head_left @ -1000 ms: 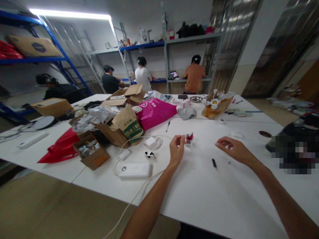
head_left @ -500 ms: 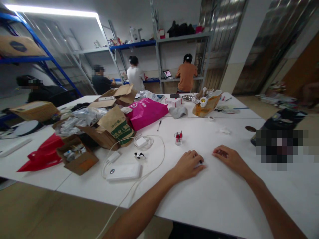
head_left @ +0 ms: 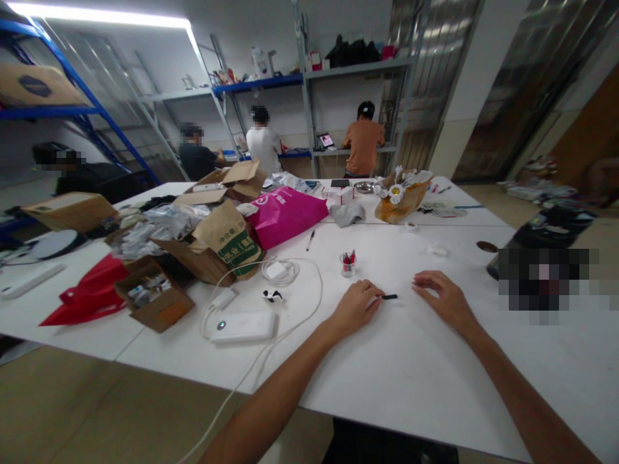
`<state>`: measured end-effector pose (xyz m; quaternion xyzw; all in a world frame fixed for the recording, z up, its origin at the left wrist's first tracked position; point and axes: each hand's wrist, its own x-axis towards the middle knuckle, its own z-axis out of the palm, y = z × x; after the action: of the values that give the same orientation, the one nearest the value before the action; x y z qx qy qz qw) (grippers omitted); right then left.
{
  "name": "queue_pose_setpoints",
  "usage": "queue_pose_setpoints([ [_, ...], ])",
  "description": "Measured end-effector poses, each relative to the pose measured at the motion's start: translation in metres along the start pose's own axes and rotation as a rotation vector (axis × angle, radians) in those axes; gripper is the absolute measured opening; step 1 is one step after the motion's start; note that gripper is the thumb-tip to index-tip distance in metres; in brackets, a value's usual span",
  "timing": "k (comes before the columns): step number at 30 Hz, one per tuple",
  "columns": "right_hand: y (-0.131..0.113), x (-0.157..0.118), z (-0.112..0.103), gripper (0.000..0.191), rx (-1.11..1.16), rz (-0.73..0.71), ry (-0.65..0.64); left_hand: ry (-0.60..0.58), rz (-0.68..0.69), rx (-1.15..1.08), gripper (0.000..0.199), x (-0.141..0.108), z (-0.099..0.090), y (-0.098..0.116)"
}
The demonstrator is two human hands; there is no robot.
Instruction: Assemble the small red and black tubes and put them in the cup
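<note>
1. Pinching one end of a small black stick-like piece, the left hand rests low on the white table; its fingers are curled round that end, and the rest of the piece pokes out toward the right
2. Right hand lies just beside the free tip, apart from it, fingers loosely bent and holding nothing
3. A small clear cup with red bits stands upright just beyond the left hand, untouched
4. By my reading the black piece is gripped but not yet lifted or set anywhere; whatever follows with the cup is undone
</note>
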<state>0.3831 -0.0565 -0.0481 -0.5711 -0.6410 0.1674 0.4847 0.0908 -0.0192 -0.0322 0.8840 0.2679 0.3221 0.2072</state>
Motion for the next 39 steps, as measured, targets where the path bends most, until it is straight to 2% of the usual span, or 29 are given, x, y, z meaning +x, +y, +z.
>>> queue_pose_setpoints([
  [6,-0.006,0.002,-0.005,0.032,-0.01,-0.058,0.148,0.378,0.051,-0.185,0.019,0.007,-0.021,-0.001],
  [9,-0.006,0.002,-0.006,0.032,0.003,-0.047,0.17,0.485,0.053,-0.187,0.017,0.01,-0.03,0.001],
  [11,-0.005,0.002,-0.005,0.035,-0.001,-0.003,0.162,0.512,0.054,-0.183,0.016,0.01,-0.032,0.002],
  [16,-0.003,0.0,-0.002,0.041,0.01,0.081,0.109,0.486,0.066,-0.176,0.016,0.009,-0.029,0.002],
  [27,-0.011,-0.001,-0.002,0.043,-0.041,0.045,0.132,0.453,0.084,-0.168,0.018,0.007,-0.024,-0.004],
  [39,-0.02,-0.004,0.0,0.043,-0.068,0.013,0.065,0.31,0.094,-0.119,0.023,0.005,-0.016,-0.008],
])
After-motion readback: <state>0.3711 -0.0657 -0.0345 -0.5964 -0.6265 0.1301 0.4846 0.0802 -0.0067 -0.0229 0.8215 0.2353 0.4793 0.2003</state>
